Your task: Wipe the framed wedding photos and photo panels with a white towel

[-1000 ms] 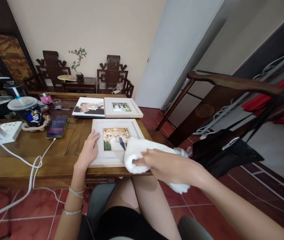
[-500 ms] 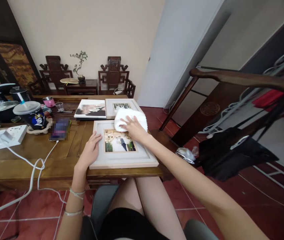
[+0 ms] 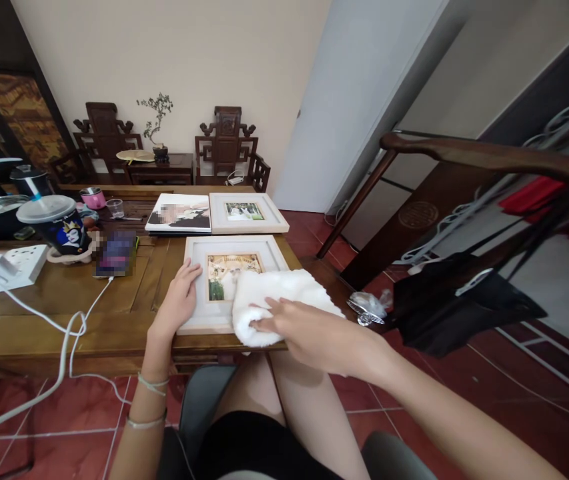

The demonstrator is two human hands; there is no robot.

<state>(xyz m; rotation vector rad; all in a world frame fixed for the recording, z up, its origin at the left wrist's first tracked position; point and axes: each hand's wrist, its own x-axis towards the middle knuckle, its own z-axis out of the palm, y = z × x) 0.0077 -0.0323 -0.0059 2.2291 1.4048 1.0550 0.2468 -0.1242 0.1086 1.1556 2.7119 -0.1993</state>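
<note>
A pale wooden picture frame [image 3: 238, 248] with a photo lies flat at the near edge of the wooden table [image 3: 64, 300]. My left hand [image 3: 178, 301] rests flat on the frame's left border, fingers spread. My right hand [image 3: 309, 333] presses a white fluffy cloth [image 3: 274, 293] onto the frame's lower right part, covering part of the photo and the near right corner.
Behind lie a second framed photo [image 3: 244, 213] and a photo book [image 3: 179, 213]. At the left are a phone [image 3: 114, 253], a lidded cup [image 3: 57, 223], a white power strip [image 3: 9, 267] with cables, and a pot. A dark wooden chair [image 3: 464, 200] stands right.
My right hand has pulled the cloth from the frame's far right corner back to its near right part. The left hand has stayed on the left border.
</note>
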